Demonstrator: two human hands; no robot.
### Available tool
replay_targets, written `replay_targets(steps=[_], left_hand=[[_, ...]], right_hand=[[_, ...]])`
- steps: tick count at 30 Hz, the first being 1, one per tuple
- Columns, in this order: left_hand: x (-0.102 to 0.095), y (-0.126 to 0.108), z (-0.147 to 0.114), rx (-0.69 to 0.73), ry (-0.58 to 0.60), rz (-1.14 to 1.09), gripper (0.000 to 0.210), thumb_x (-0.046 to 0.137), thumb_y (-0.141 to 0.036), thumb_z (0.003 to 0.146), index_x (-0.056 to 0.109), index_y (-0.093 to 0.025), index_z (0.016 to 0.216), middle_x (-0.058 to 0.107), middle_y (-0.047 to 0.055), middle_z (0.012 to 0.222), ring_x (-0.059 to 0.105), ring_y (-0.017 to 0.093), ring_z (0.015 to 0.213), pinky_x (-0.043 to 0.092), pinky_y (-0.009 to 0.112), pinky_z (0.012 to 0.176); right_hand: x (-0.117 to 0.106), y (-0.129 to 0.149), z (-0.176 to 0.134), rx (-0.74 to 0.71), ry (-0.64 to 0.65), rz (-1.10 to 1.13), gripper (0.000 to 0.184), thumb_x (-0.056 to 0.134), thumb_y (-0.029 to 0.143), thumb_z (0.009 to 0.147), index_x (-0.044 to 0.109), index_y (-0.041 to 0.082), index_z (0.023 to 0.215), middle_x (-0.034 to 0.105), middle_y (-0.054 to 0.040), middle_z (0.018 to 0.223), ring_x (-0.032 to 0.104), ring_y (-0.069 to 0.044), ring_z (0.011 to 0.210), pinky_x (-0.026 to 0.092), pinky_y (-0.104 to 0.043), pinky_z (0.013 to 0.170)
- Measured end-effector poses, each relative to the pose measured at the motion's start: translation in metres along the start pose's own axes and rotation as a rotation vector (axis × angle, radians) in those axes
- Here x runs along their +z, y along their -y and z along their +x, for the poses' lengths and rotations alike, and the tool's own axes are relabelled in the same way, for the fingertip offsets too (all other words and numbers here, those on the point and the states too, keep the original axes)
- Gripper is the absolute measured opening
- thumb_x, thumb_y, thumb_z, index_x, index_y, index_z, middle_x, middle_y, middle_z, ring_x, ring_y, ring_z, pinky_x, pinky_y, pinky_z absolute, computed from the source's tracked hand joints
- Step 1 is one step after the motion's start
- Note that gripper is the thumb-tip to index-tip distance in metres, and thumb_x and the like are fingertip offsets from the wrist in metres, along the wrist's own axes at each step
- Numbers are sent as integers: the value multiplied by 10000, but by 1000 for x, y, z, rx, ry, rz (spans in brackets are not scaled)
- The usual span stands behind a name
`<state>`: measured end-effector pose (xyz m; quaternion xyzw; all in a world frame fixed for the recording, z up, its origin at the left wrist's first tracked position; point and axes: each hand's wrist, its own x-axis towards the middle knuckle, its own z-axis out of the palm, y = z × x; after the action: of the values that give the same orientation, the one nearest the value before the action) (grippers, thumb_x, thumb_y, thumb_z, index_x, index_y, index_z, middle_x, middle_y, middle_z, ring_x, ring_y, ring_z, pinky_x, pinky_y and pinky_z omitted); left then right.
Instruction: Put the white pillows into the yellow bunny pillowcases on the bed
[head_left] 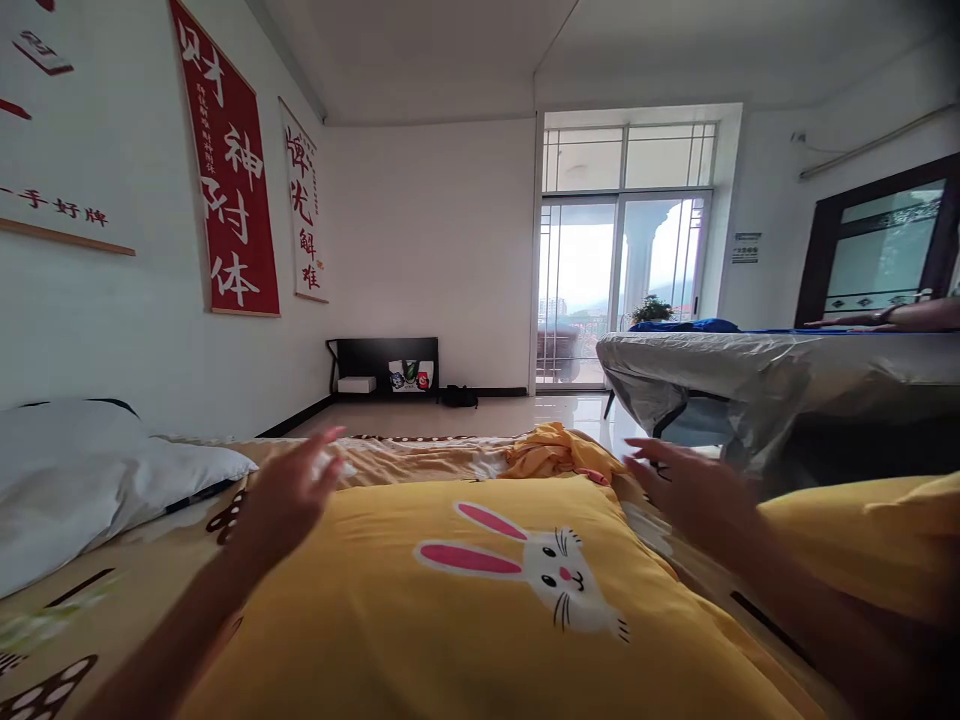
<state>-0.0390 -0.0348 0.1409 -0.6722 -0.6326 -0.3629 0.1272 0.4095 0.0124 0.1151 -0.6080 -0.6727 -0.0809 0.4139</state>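
Held the left hand (292,495) by the far left corner of a yellow pillow (360,600), with fingers stretched out and the grip wide and loose. Held the right hand (694,490) by the far right corner, pointing inward, likewise with a wide grip. Could not tell touching from hovering at either corner because of blur. Saw the yellow pillow lying in the middle foreground on tan patterned bedding (420,460), with a rabbit print (559,575) turned sideways. Had bunched orange cloth (551,452) just beyond the far right corner, a white pillow (135,475) at left and more yellow fabric (840,515) at right. Noticed farther off a worktop (720,360) under shiny plastic, bearing blue cloth (697,325), with another person's hand (847,322) over it. Spotted a black shelf (360,353) with a printed bag (411,375) by the far wall (435,230).
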Motion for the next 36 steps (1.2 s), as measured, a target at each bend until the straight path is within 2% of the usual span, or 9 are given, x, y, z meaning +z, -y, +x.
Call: replay_targets(steps=[4, 6, 8, 17, 21, 24, 29, 32, 36], left_hand=[[125, -69, -11, 63, 219, 37, 486, 324, -341, 918, 507, -165, 1332, 483, 105, 1418, 424, 252, 1322, 351, 443, 1077], [173, -70, -27, 58, 227, 78, 486, 307, -313, 931, 508, -149, 1342, 466, 130, 1425, 404, 262, 1337, 303, 463, 1111], [193, -60, -37, 76, 226, 80, 483, 321, -321, 932, 510, -158, 1346, 465, 119, 1428, 399, 245, 1341, 295, 443, 1123], [132, -8, -60, 124, 231, 86, 497, 305, -329, 929, 517, -131, 1333, 478, 106, 1420, 387, 210, 1351, 269, 421, 1148], [105, 58, -112, 101, 115, 97, 541, 274, -378, 922, 465, -150, 1374, 433, 75, 1458, 333, 211, 1382, 245, 421, 1162], [84, 113, -152, -189, 82, 29, 592, 240, -444, 908, 499, -121, 1330, 495, 109, 1406, 423, 242, 1325, 327, 408, 1121], [55, 132, -170, -466, 123, -15, 458, 362, -461, 846, 660, -196, 1071, 718, 91, 970, 619, 330, 1063, 501, 444, 884], [42, 111, -158, -459, 106, -20, 420, 405, -487, 825, 664, -214, 1012, 720, 65, 856, 658, 317, 933, 533, 403, 770], [29, 107, -150, -402, 16, -2, 399, 385, -503, 802, 659, -283, 991, 715, 40, 860, 671, 293, 854, 540, 399, 730]], right_hand=[[101, 56, -37, -174, 272, -88, 518, 348, 442, 923, 522, 187, 1340, 524, -103, 1372, 425, -318, 1302, 330, -476, 1052], [140, 63, -58, -148, 332, -153, 545, 296, 429, 932, 468, 186, 1389, 416, -84, 1454, 317, -293, 1374, 262, -486, 1095], [156, 56, -70, -108, 349, -188, 558, 251, 428, 944, 418, 194, 1422, 345, -54, 1494, 264, -241, 1401, 214, -462, 1124], [110, -21, -97, -15, 239, -236, 640, 274, 487, 883, 376, 195, 1444, 294, -39, 1521, 231, -223, 1414, 174, -466, 1143], [70, -98, -154, 117, 262, 64, 664, 338, 609, 761, 553, 288, 1302, 469, 8, 1417, 392, -266, 1335, 328, -436, 1097], [36, -135, -181, 370, 262, 266, 583, 442, 681, 650, 697, 329, 1037, 665, -22, 1181, 568, -337, 1156, 467, -433, 985], [16, -98, -156, 612, 373, 536, 509, 477, 707, 603, 694, 248, 640, 725, -110, 752, 674, -371, 852, 561, -448, 735], [8, -72, -124, 475, 356, 560, 594, 399, 719, 693, 696, 204, 674, 723, -96, 729, 677, -323, 782, 551, -389, 671], [-4, -100, -124, 264, 185, 291, 565, 420, 680, 715, 713, 197, 709, 728, -79, 734, 678, -297, 735, 542, -347, 631]])
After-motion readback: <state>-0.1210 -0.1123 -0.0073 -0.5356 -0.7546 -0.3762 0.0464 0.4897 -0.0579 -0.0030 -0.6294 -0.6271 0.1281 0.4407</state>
